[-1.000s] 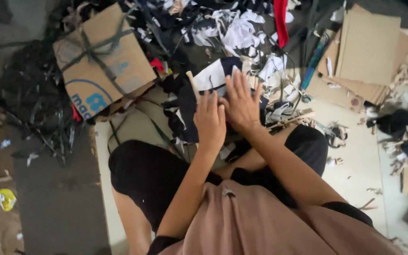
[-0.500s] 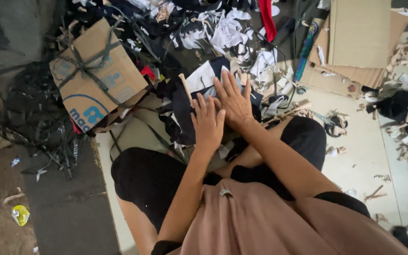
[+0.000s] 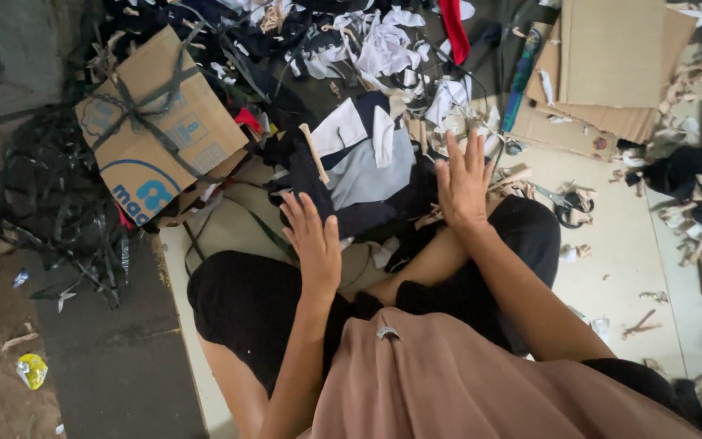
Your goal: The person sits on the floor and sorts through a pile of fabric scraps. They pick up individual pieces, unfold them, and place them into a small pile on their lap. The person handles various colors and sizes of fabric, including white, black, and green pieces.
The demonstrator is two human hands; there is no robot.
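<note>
your left hand (image 3: 316, 244) lies flat, fingers (image 3: 296, 213) spread and gripping nothing, palm down on the dark edge of the fabric pile (image 3: 359, 175) at about 11 o'clock from your lap. your right hand (image 3: 463, 183) is the same, open and splayed, pressing down at about 1 o'clock, where the dark cloth meets a litter of pale scraps (image 3: 440, 110). with both palms flat and apart, you seem to be holding the cloth down or smoothing it rather than picking it up.

the pile sits on the floor right in front of your crossed legs, at 12 o'clock: grey and white pieces on top, black underneath. a thin pale stick (image 3: 314, 153) lies tilted across its left side, just above your left fingers. it is so close probably because you sit on the floor and work within arm's reach.

at 10 o'clock a cardboard box (image 3: 160, 126) tied with dark straps lies tilted, touching the heap of scraps behind it. further left, a tangle of black strapping (image 3: 50, 219) sprawls on the dark floor. at 2 o'clock flat cardboard sheets (image 3: 611, 65) are stacked, out of the way of your hands. scissors (image 3: 564, 205) rest on the pale floor near your right knee, at 3 o'clock of your right hand, handy but untouched. a red strip (image 3: 452, 28) hangs in the heap at 12 o'clock, far back.
</note>
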